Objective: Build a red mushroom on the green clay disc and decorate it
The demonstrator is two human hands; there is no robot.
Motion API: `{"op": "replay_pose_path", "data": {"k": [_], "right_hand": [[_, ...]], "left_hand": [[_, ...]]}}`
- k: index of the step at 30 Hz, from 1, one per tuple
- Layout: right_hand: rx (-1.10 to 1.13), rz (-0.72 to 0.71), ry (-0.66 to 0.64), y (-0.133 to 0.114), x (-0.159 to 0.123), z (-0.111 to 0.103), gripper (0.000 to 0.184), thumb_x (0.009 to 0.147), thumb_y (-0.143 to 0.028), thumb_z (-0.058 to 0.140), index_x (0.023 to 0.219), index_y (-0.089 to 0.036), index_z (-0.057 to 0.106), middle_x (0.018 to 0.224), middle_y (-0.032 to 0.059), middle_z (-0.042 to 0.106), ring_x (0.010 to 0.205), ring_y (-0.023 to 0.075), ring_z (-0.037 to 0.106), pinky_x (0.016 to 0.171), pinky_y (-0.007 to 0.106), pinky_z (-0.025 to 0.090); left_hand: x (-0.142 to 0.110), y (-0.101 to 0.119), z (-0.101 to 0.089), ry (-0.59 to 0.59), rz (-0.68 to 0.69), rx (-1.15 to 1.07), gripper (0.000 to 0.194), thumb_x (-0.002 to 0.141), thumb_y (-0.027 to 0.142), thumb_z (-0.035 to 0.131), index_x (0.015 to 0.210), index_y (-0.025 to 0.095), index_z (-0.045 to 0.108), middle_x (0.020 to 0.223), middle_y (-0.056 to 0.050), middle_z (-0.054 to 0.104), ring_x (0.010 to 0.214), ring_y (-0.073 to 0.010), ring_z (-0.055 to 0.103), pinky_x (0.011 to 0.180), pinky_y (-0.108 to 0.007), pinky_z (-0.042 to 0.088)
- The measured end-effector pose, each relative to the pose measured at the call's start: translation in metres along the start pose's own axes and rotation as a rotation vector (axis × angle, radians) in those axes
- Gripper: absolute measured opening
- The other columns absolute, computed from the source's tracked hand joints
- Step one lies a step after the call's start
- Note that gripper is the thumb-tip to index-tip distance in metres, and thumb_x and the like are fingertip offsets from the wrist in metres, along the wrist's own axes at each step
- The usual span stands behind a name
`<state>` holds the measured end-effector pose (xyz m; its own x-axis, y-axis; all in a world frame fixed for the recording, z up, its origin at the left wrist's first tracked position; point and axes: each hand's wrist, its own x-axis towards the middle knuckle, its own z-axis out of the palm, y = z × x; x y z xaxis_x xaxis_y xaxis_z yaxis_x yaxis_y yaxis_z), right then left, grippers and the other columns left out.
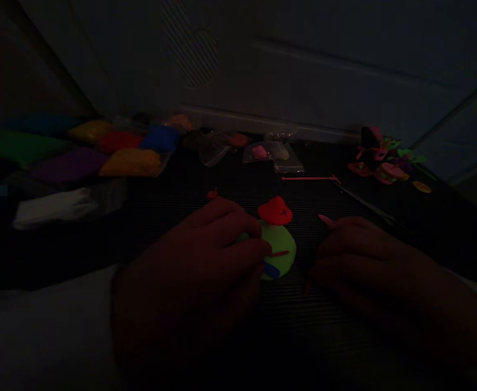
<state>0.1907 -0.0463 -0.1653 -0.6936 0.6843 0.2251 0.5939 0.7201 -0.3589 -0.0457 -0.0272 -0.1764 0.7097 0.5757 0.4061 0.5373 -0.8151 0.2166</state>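
disc: flat, round, light-green clay-like disc (pixel 287 243) on the black ribbed mat (pixel 295 312), between the two hands.
on the disc: bright red cone-shaped cap (pixel 274 213) with a small dark x, at the far edge; thin red strip (pixel 281 253) and short dark-blue strip (pixel 271 270) nearer the wearer.
left hand (pixel 206 252): over the disc's left part, fingertips drawn together beside the red strip; in this dim light i cannot tell whether they pinch anything.
right hand (pixel 356 260): apart from the disc, fingers closed around a slim pink tool (pixel 325 220).
behind the hands: small red lump (pixel 212 194), thin pink stick (pixel 307 178), long metallic tool (pixel 364 203).
far left: plastic-wrapped coloured blocks (pixel 130 163).
far middle: clear bag with a pink lump (pixel 259 152).
far right: cluster of small multicoloured pieces (pixel 387 169).
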Motion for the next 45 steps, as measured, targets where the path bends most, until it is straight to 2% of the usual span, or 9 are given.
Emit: {"op": "replay_pose_path", "data": {"k": [5, 10, 19, 22, 26, 28, 31, 35, 45], "right_hand": [[-0.030, 0.055, 0.014, -0.002, 0.001, -0.003, 0.015, 0.078, -0.018, 0.053, 0.090, -0.022, 0.060, 0.090, 0.0018, 0.061, 0.085, 0.0135, 0.056, 0.084, 0.033, 0.041], [-0.063, 0.143, 0.015, -0.010, 0.000, -0.002, 0.018, 0.075, -0.023, 0.056, 0.092, -0.023, 0.060, 0.086, 0.0007, 0.060, 0.077, 0.0133, 0.056, 0.083, 0.034, 0.042], [-0.015, 0.022, 0.016, -0.004, -0.001, 0.003, 0.020, 0.081, -0.017, 0.047, 0.086, -0.026, 0.064, 0.087, 0.0005, 0.059, 0.080, 0.0151, 0.051, 0.086, 0.041, 0.035], [-0.006, 0.012, -0.015, -0.004, -0.001, 0.000, 0.020, 0.081, -0.017, 0.047, 0.090, -0.027, 0.063, 0.091, 0.0000, 0.059, 0.083, 0.0146, 0.051, 0.085, 0.038, 0.037], [-0.022, 0.121, 0.042, -0.012, -0.003, 0.000, 0.024, 0.074, -0.019, 0.056, 0.098, -0.025, 0.057, 0.094, -0.0004, 0.059, 0.085, 0.0138, 0.053, 0.079, 0.031, 0.042], [-0.060, 0.186, 0.083, -0.016, -0.004, 0.002, 0.028, 0.069, -0.024, 0.061, 0.097, -0.024, 0.055, 0.093, -0.0003, 0.059, 0.084, 0.0153, 0.054, 0.075, 0.032, 0.044], [-0.110, 0.246, 0.060, -0.020, -0.004, 0.006, 0.030, 0.066, -0.029, 0.064, 0.094, -0.024, 0.055, 0.090, 0.0005, 0.059, 0.078, 0.0170, 0.054, 0.069, 0.034, 0.044], [-0.123, 0.237, 0.064, -0.020, -0.002, 0.009, 0.025, 0.068, -0.029, 0.060, 0.092, -0.022, 0.056, 0.087, 0.0019, 0.058, 0.076, 0.0180, 0.052, 0.069, 0.038, 0.043], [-0.086, 0.260, 0.011, -0.019, 0.000, 0.008, 0.017, 0.069, -0.028, 0.061, 0.085, -0.023, 0.055, 0.081, -0.0008, 0.056, 0.074, 0.0155, 0.049, 0.074, 0.036, 0.039]], "left_hand": [[0.000, 0.001, -0.001, 0.014, 0.005, 0.005, 0.018, 0.075, 0.013, 0.052, 0.090, 0.021, 0.060, 0.092, -0.002, 0.058, 0.088, -0.0165, 0.049, 0.085, -0.037, 0.041], [0.000, 0.002, -0.001, 0.027, 0.010, -0.004, 0.018, 0.075, 0.012, 0.051, 0.090, 0.019, 0.059, 0.093, -0.003, 0.058, 0.089, -0.0165, 0.049, 0.084, -0.037, 0.041], [0.001, 0.001, -0.001, 0.004, 0.032, -0.013, 0.018, 0.076, 0.012, 0.051, 0.091, 0.021, 0.058, 0.093, -0.002, 0.057, 0.089, -0.0162, 0.048, 0.085, -0.037, 0.040], [0.001, 0.002, -0.001, 0.005, 0.030, -0.009, 0.017, 0.076, 0.012, 0.051, 0.090, 0.020, 0.058, 0.093, -0.002, 0.057, 0.089, -0.0160, 0.048, 0.083, -0.036, 0.041], [-0.001, 0.002, 0.000, 0.019, 0.015, -0.007, 0.017, 0.077, 0.013, 0.051, 0.090, 0.020, 0.057, 0.093, -0.002, 0.056, 0.090, -0.0159, 0.047, 0.083, -0.034, 0.040], [-0.002, 0.002, 0.001, 0.019, 0.017, -0.006, 0.017, 0.077, 0.013, 0.051, 0.091, 0.021, 0.056, 0.094, -0.001, 0.055, 0.091, -0.0155, 0.047, 0.085, -0.034, 0.039], [-0.001, 0.001, 0.001, 0.004, 0.023, 0.004, 0.018, 0.077, 0.013, 0.051, 0.092, 0.022, 0.055, 0.095, 0.000, 0.054, 0.091, -0.0148, 0.046, 0.087, -0.035, 0.037], [0.000, 0.000, 0.002, 0.016, 0.031, 0.013, 0.019, 0.077, 0.014, 0.051, 0.094, 0.022, 0.054, 0.095, 0.001, 0.054, 0.091, -0.0144, 0.045, 0.088, -0.034, 0.035], [-0.001, -0.001, 0.002, 0.018, 0.060, -0.011, 0.019, 0.076, 0.014, 0.053, 0.093, 0.021, 0.054, 0.096, 0.001, 0.053, 0.091, -0.0141, 0.045, 0.084, -0.033, 0.036]]}}
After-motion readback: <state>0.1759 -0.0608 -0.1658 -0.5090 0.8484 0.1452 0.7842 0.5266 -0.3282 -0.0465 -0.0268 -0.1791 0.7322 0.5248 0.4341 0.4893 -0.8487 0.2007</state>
